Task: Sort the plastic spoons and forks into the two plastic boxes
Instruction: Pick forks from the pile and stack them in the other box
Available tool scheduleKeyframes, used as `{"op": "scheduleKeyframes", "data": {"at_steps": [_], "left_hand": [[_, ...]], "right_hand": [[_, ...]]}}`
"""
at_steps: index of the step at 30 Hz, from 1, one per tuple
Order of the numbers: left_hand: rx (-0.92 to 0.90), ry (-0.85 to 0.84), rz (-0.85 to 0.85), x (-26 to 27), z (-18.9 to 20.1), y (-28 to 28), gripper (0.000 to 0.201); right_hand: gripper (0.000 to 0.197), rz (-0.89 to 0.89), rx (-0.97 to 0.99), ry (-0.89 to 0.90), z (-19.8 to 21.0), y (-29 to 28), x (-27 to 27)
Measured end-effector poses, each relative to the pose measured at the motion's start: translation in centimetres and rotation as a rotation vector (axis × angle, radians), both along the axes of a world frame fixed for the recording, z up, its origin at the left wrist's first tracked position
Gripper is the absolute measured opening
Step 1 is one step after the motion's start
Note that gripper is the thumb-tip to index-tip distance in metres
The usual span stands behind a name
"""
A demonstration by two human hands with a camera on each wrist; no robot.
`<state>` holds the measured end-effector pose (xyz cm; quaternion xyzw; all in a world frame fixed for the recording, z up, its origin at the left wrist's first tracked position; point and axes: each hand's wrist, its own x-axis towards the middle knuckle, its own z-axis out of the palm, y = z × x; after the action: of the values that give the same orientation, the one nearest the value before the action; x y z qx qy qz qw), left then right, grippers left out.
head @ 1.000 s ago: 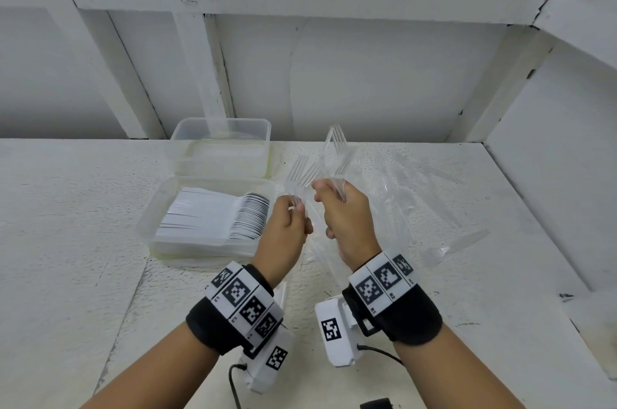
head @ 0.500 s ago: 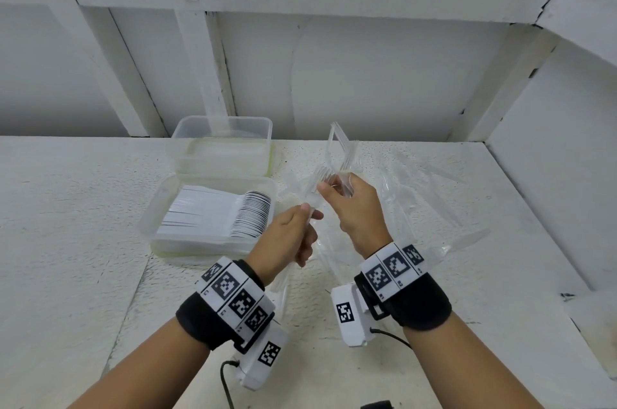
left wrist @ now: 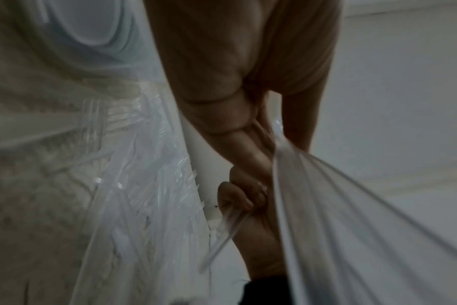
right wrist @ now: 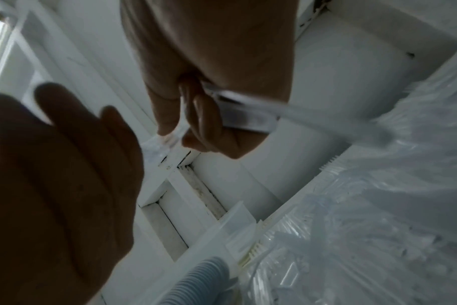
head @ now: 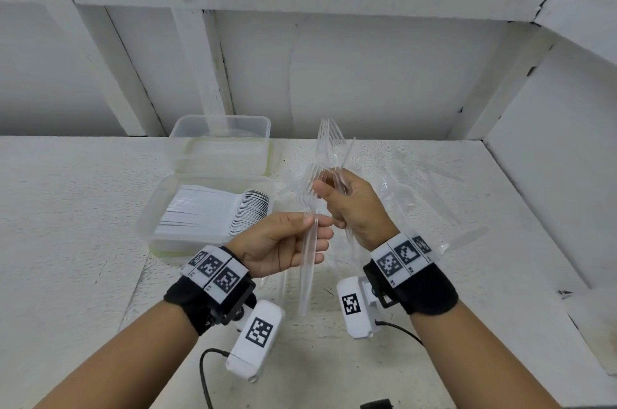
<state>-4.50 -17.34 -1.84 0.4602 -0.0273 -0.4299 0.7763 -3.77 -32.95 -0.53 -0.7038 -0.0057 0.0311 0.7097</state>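
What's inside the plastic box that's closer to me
The nearer plastic box holds a dense row of clear plastic cutlery, stacked on edge with handles pointing left. It looks like spoons, though the bowls are hard to make out. The box floor beneath the stack is covered.

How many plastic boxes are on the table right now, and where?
2. The near box, left of the left hand, holds a packed row of spoons. The far box sits directly behind it by the wall and looks empty. None seems hidden.
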Motion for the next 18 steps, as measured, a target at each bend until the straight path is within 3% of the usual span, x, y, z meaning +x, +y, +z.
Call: {"op": "scheduleKeyframes", "data": {"at_steps": [3,5,10,14,18], "left_hand": [[0.097,-0.039,0.114,0.3,0.8,-0.2,0.016],[0.166,-0.101,0.232,0.6,1.0,-0.3,0.013],[0.247,-0.122,0.501,1.3,0.8,-0.7,0.009],[0.180,-0.049,0.562,1.0,0.7,-1.3,0.009],[0.170,-0.044,0.571,0.8,0.7,-1.6,0.010]], "right_hand": [[0.012,-0.052,-0.067,0.042,-0.1,-0.1,0.1],[0.025,-0.103,-0.120,0.097,-0.4,-0.1,0.1],[0.008,-0.124,-0.261,0.030,-1.1,0.5,-0.7],[0.016,-0.141,-0.272,-0.052,-1.6,1.4,-1.4],[0.024,-0.213,-0.407,-0.137,-2.1,1.6,-1.5]]}}
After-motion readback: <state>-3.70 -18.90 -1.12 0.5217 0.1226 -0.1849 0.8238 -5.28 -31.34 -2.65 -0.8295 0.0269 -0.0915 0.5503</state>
